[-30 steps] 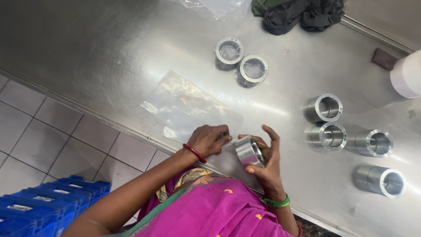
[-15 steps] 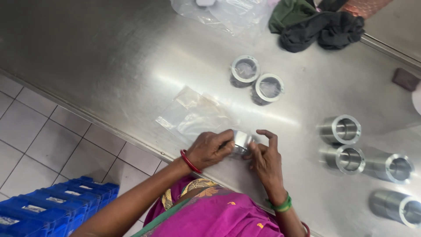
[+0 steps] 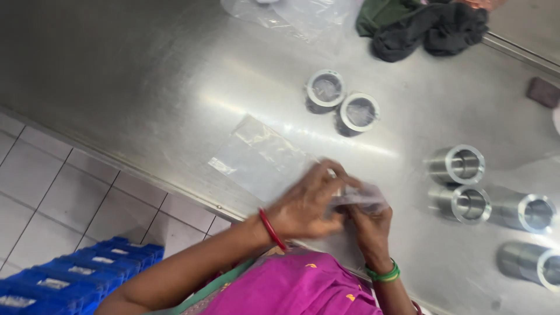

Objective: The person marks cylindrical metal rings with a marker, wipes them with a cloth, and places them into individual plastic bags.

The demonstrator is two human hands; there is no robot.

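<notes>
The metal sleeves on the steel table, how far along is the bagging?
Looks done: two sleeves in clear plastic stand together near the middle of the steel table. In hand: the left hand and right hand work clear plastic around one more piece; it is mostly hidden. Left: four bare sleeves lie at the right, and a flat clear bag waits beside the hands.

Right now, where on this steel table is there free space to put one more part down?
The widest bare patch on the steel table is far left, beyond the flat clear bag. A smaller one lies between the two capped rings and the dark cloth. The right side is crowded with open metal cylinders.
</notes>
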